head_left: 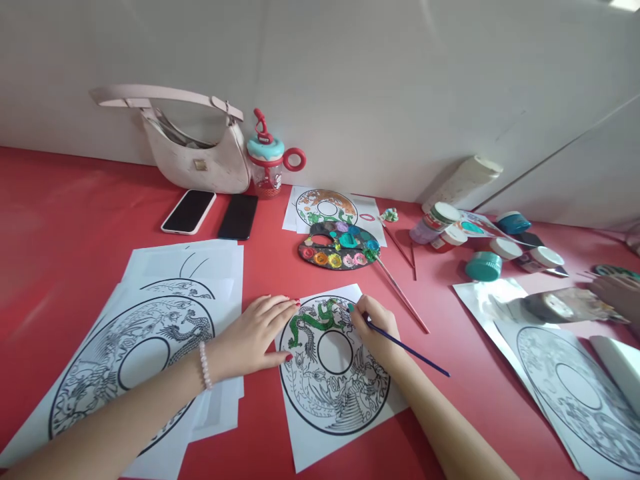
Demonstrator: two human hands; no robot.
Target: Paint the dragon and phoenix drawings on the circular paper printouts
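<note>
My right hand (374, 323) is closed around a dark blue paintbrush (413, 351), its tip end near the upper right of a round printed line drawing. That drawing sheet (307, 447) shows a dragon partly painted green, plus a phoenix in black outline. My left hand (265, 333) lies flat with fingers spread, its fingertips at the sheet's upper left edge. Above the sheet is a black paint palette (327, 263) with wells of several colours. A second brush (404, 297) leans with its green-smeared head on the palette's right side.
Printed sheets (145, 267) are stacked at left. Behind them lie two phones (189, 212), a white handbag (200, 160) and a lidded cup (267, 167). A coloured print (327, 200) sits behind the palette. Paint jars (484, 265) stand right, near another person's hand (617, 293) and drawing (575, 387).
</note>
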